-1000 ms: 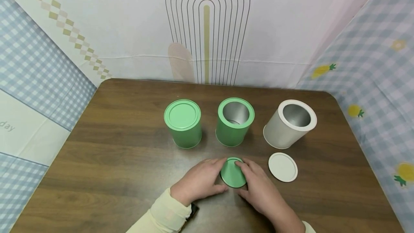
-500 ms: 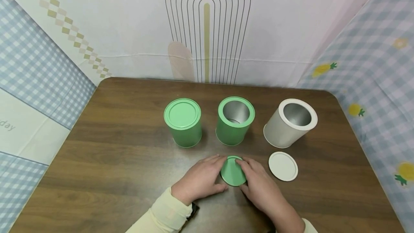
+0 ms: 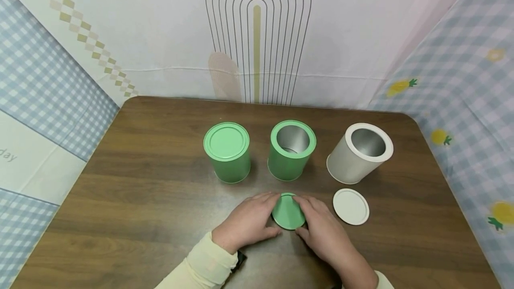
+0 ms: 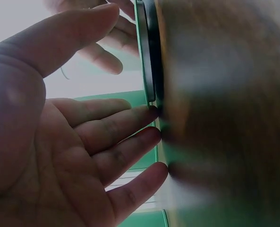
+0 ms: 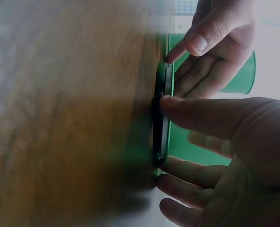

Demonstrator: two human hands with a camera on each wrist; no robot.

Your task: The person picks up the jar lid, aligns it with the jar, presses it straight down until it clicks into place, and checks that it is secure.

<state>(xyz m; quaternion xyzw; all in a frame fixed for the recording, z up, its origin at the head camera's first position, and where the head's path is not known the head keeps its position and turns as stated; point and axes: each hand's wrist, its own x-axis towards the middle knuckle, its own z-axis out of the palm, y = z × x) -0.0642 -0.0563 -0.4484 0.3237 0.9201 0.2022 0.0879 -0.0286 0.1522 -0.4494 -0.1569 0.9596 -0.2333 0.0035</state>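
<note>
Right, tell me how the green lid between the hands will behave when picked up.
The green lid looks thin, so it is probably light. Its smooth face may feel slippery. Its edge looks straight from the side, suggesting stiff rather than floppy.

The open green can (image 3: 286,166) looks like metal, softly glossy outside, bare and silvery inside. In front of it, the green lid (image 3: 288,214) has a smooth, satin face. The white can (image 3: 346,162) to the right of the open green can looks more matt. The worktop (image 3: 132,182) beneath the open green can is wood-grained, faintly glossy; the backdrop (image 3: 160,35) behind it looks like creased, matt cloth.
</note>
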